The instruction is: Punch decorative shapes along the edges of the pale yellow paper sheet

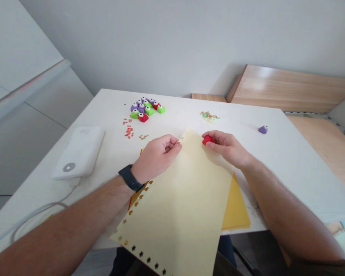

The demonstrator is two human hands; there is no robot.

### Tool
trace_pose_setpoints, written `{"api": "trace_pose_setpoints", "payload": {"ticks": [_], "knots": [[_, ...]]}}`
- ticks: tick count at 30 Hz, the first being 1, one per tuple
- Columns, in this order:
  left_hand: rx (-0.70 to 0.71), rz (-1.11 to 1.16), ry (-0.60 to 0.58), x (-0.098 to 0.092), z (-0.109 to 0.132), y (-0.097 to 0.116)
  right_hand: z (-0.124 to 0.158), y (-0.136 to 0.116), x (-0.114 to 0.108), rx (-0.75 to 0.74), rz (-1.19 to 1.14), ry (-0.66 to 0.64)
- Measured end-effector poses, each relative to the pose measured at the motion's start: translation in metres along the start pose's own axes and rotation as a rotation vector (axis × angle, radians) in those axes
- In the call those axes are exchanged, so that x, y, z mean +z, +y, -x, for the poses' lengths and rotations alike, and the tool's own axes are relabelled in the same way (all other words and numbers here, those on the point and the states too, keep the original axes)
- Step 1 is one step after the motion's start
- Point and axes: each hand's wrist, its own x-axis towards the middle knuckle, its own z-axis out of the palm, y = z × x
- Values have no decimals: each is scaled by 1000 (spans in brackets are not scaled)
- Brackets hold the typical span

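A pale yellow sheet of paper (pixel 186 199) slants across the table and over its front edge, with heart, star and flower-like cut-outs along its left and lower edges. My left hand (pixel 161 155), with a dark watch on the wrist, pinches the sheet's upper left edge. Between the thumb and fingers of my right hand (pixel 222 145) is a small red craft punch (pixel 207 140), beside the sheet's upper right edge. Whether the punch touches the paper, I cannot tell. Under the sheet, darker yellow paper (pixel 236 205) sticks out on the right.
Green, purple and red punches with eyes (pixel 145 109) cluster at the back left. A purple punch (pixel 263 129) stands alone on the right. Red paper bits (pixel 128 132) and green-and-red bits (pixel 209 116) lie scattered. A white power bank (pixel 79 151) with a cable sits at left.
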Motion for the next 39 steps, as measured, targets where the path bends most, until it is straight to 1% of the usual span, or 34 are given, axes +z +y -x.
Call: {"api": "trace_pose_setpoints", "payload": {"ticks": [4, 10, 15, 21, 32, 39], "knots": [[-9, -7, -5, 0, -1, -1, 1, -3, 2, 5, -19, -16], [-5, -3, -2, 1, -1, -2, 1, -5, 3, -9, 25, -37], [-9, 6, -10, 1, 0, 0, 1, -2, 2, -32, 19, -15], [-11, -4, -7, 0, 1, 1, 0, -3, 1, -15, 40, 12], [-8, -2, 0, 0, 1, 4, 1, -7, 0, 3, 58, 16], [-4, -2, -3, 0, 1, 3, 2, -8, -1, 9, 77, -5]]}}
